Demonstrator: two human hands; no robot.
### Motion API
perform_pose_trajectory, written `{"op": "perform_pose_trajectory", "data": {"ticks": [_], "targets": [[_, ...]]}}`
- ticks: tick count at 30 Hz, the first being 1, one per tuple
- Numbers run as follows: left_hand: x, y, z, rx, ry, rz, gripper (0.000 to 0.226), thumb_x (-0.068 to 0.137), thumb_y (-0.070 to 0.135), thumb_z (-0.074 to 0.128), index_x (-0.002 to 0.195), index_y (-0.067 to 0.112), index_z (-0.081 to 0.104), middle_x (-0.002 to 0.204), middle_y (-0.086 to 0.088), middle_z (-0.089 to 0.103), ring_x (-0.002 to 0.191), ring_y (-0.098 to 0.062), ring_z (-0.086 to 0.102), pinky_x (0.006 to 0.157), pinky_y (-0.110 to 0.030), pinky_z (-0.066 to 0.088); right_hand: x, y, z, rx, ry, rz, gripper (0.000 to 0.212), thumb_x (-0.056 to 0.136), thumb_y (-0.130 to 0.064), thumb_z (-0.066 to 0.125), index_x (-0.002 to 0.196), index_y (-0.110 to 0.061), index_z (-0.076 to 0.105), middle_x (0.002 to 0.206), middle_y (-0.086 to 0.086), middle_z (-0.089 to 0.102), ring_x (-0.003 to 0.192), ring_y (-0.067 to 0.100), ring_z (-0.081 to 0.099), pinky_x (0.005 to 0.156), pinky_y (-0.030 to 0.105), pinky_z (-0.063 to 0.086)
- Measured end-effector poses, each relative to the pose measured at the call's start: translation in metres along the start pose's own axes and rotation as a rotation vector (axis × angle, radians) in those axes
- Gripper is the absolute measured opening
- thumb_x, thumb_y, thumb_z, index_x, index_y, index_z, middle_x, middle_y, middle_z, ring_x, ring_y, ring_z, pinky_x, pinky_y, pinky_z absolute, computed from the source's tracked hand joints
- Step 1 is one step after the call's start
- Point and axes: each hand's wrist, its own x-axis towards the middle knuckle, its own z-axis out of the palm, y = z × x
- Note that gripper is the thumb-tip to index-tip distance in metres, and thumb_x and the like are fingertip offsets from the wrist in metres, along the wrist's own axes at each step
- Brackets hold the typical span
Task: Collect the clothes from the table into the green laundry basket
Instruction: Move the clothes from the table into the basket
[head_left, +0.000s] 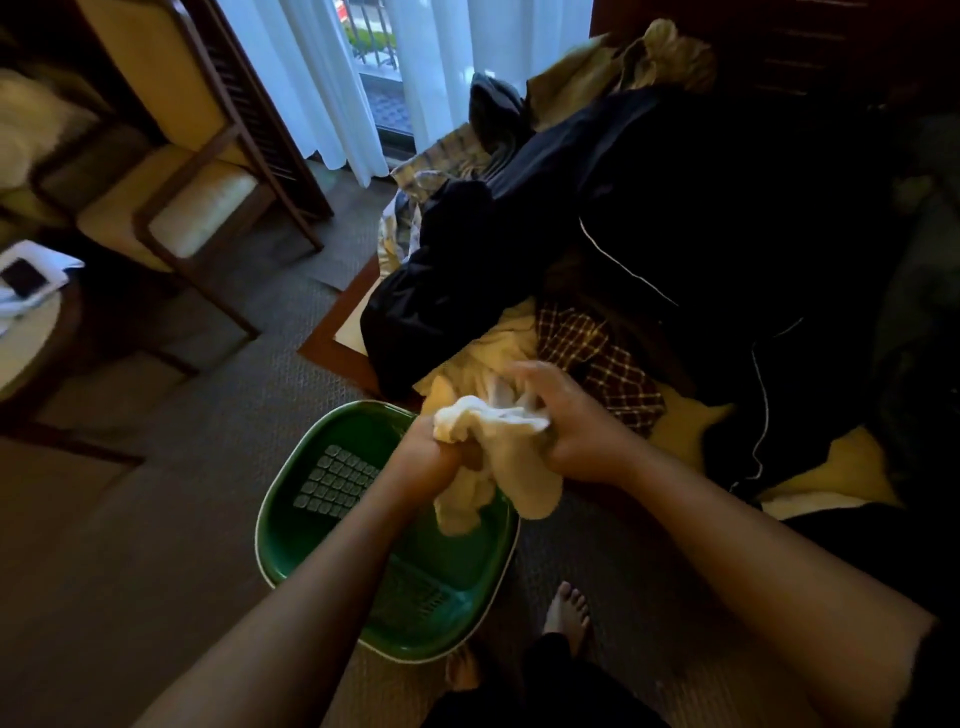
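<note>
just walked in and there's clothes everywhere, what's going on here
A person is clearing laundry off a table. Both hands, the left hand and the right hand, grip one pale cloth and hold it over the green laundry basket on the floor. No clothes show on the visible part of the basket floor. Most of the pile lies on the table, including a dark garment and a plaid piece.

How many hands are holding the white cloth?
2. The left hand grips the white cloth over the green basket; the right hand holds it beside the clothes pile.
</note>
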Motion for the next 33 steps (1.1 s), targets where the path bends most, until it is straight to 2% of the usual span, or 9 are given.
{"op": "perform_pose_trajectory", "data": {"ticks": [3,7,10,12,14,17,24,29,33], "targets": [[-0.035,0.015,-0.007,-0.313,-0.237,-0.060,0.033,0.055,-0.009,0.061,0.069,0.019,0.074,0.076,-0.005,0.070,0.075,-0.021,0.069,0.067,-0.035,0.056,0.015,-0.001,0.017,-0.238,-0.039,0.102,0.091,0.088,-0.030,0.075,0.150,-0.056,0.013,0.169,-0.001,0.001,0.155,0.025,-0.001,0.124,0.042,0.008],[-0.065,0.007,-0.026,-0.389,-0.230,0.004,0.042,0.058,0.004,0.076,0.099,0.008,0.077,0.098,-0.013,0.077,0.094,-0.029,0.074,0.075,-0.033,0.060,-0.004,-0.025,0.040,-0.067,0.092,0.070,0.035,0.094,-0.024,0.059,0.128,-0.019,0.062,0.129,0.005,0.063,0.120,0.024,0.058,0.095,0.038,0.047],[-0.068,-0.021,-0.045,-0.200,-0.107,0.015,0.087,0.068,0.030,0.090,0.144,0.013,0.051,0.125,-0.016,0.068,0.114,-0.028,0.068,0.087,-0.034,0.060,-0.026,-0.060,0.053,0.496,0.229,0.091,0.019,0.091,-0.016,0.069,0.105,-0.027,0.062,0.095,-0.012,0.068,0.084,-0.004,0.065,0.073,0.021,0.050],[-0.081,-0.034,-0.052,-0.131,-0.122,-0.038,0.119,0.053,0.056,0.095,0.141,-0.006,0.043,0.105,-0.011,0.068,0.094,-0.018,0.070,0.073,-0.019,0.058,-0.033,-0.083,0.062,0.706,0.200,0.093,0.014,0.086,-0.029,0.067,0.096,-0.024,0.058,0.083,-0.012,0.067,0.075,-0.004,0.063,0.068,0.019,0.050],[-0.096,-0.044,-0.053,-0.116,-0.218,-0.067,0.058,0.087,0.037,0.079,0.116,-0.008,0.057,0.084,-0.007,0.059,0.074,-0.015,0.059,0.057,-0.020,0.052,-0.036,-0.098,0.071,0.655,0.168,0.071,0.017,0.086,-0.032,0.064,0.095,-0.019,0.057,0.081,-0.013,0.066,0.074,0.001,0.061,0.066,0.021,0.050],[-0.088,-0.044,-0.050,-0.115,-0.033,-0.123,0.008,0.103,0.017,0.055,0.097,0.015,0.060,0.087,-0.007,0.060,0.074,-0.017,0.060,0.063,-0.026,0.053,-0.025,-0.095,0.072,0.289,0.183,0.065,0.019,0.090,-0.026,0.067,0.107,-0.024,0.059,0.094,-0.006,0.068,0.083,0.011,0.063,0.071,0.029,0.053],[-0.092,-0.053,-0.055,0.020,0.212,0.076,0.040,0.081,0.042,0.070,0.116,0.026,0.059,0.103,0.005,0.072,0.094,-0.013,0.069,0.075,-0.032,0.060,0.015,-0.043,0.050,-0.661,0.136,0.351,0.073,0.087,-0.048,0.071,0.150,-0.034,0.037,0.155,0.000,0.037,0.143,0.027,0.033,0.115,0.055,0.029],[-0.084,-0.072,-0.077,0.197,0.261,-0.010,0.039,0.091,0.031,0.075,0.124,0.037,0.055,0.109,0.014,0.069,0.103,-0.011,0.065,0.085,-0.040,0.056,0.033,-0.002,0.033,-0.558,0.231,0.636,0.092,0.087,-0.067,0.060,0.158,-0.043,0.006,0.168,0.002,-0.002,0.153,0.042,-0.004,0.114,0.074,0.017],[-0.071,-0.082,-0.086,0.404,0.226,-0.131,0.061,0.091,0.031,0.074,0.145,0.032,0.045,0.132,0.006,0.060,0.117,-0.021,0.059,0.096,-0.044,0.053,0.038,0.014,0.031,-0.432,0.233,0.684,0.097,0.085,-0.065,0.064,0.156,-0.049,0.000,0.169,-0.001,-0.007,0.152,0.043,-0.003,0.114,0.070,0.025]]}}
